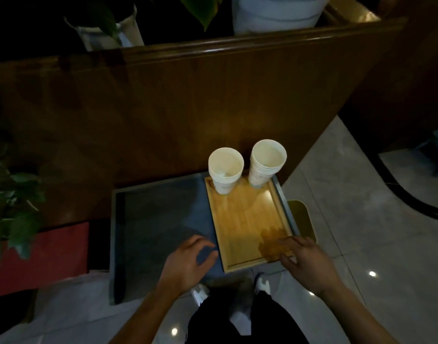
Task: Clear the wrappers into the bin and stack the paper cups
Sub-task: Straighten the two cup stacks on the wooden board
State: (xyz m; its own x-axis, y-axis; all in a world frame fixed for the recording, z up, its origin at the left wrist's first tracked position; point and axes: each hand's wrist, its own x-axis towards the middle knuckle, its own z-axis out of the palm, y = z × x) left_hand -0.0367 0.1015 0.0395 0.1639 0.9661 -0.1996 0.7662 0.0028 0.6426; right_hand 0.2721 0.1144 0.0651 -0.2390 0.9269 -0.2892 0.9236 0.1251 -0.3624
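Two stacks of white paper cups stand upright at the far end of a wooden tray (247,219): the left stack (225,170) and the right stack (266,163). The tray lies on the right part of a low grey table (158,219). My left hand (190,261) hovers over the grey top just left of the tray's near corner, fingers loosely curled and holding nothing. My right hand (304,259) is at the tray's near right corner with its fingers spread and relaxed, holding nothing. No wrappers show.
A tall brown wooden panel (188,108) rises right behind the table. A gold-coloured object (301,217) sits on the floor to the right of the table, a red box (39,256) and leafy plants (12,207) to the left. My shoes (200,292) stand on pale floor tiles.
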